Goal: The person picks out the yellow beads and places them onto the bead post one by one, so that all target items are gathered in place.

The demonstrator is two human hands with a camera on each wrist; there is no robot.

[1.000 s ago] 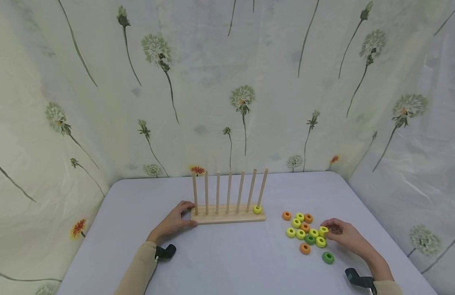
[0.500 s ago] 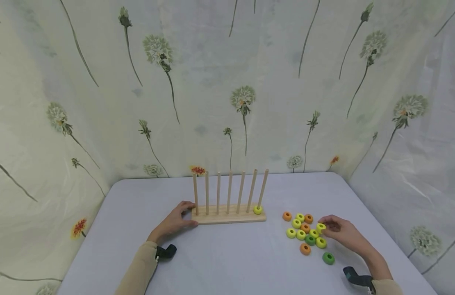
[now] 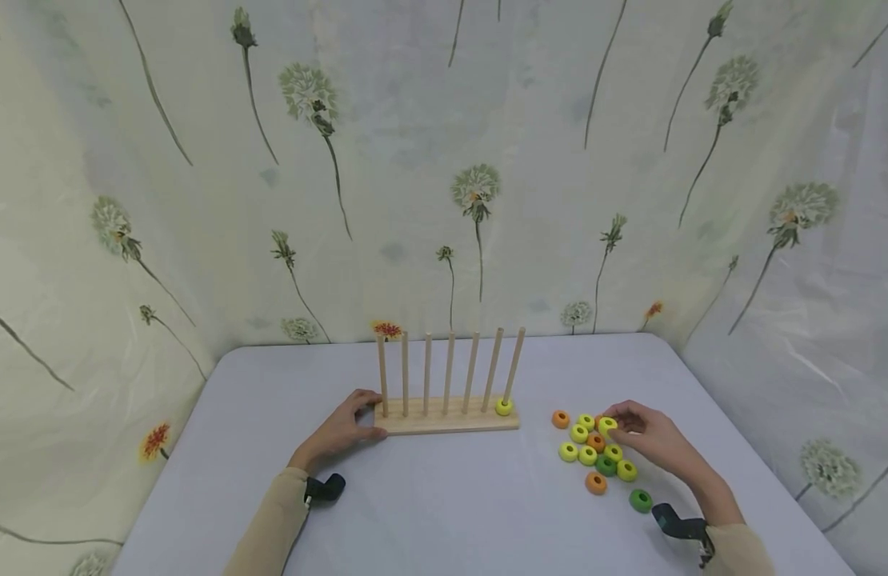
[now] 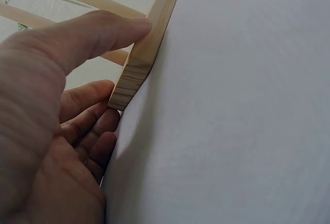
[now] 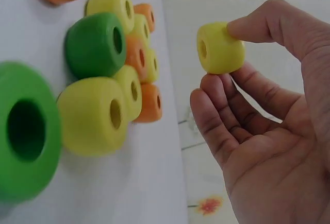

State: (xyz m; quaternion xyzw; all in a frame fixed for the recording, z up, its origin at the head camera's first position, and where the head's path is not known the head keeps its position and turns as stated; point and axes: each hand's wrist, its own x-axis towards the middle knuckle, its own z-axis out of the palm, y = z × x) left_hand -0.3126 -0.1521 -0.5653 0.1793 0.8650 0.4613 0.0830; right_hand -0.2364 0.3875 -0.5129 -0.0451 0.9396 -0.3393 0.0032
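Observation:
A yellow bead (image 5: 221,49) with a hole through it is pinched between thumb and fingers of my right hand (image 3: 656,438). In the right wrist view it hangs above the table, apart from the other beads. My left hand (image 3: 342,428) grips the left end of a wooden peg rack (image 3: 444,426), thumb on the front edge and fingers behind, as the left wrist view shows (image 4: 93,44). Several upright pegs stand in a row on the rack. One yellow bead (image 3: 504,407) sits at the foot of the rightmost peg.
Loose yellow, orange and green beads lie clustered right of the rack, among them a green bead (image 3: 606,465) and an orange bead (image 3: 596,483). Another green bead (image 3: 640,501) lies nearer the front. A flowered curtain (image 3: 415,160) rises behind the white table (image 3: 444,512).
My right hand has lifted the yellow bead off the cluster's right side and carried it up and leftward, over the back of the cluster. The left hand stays on the rack.

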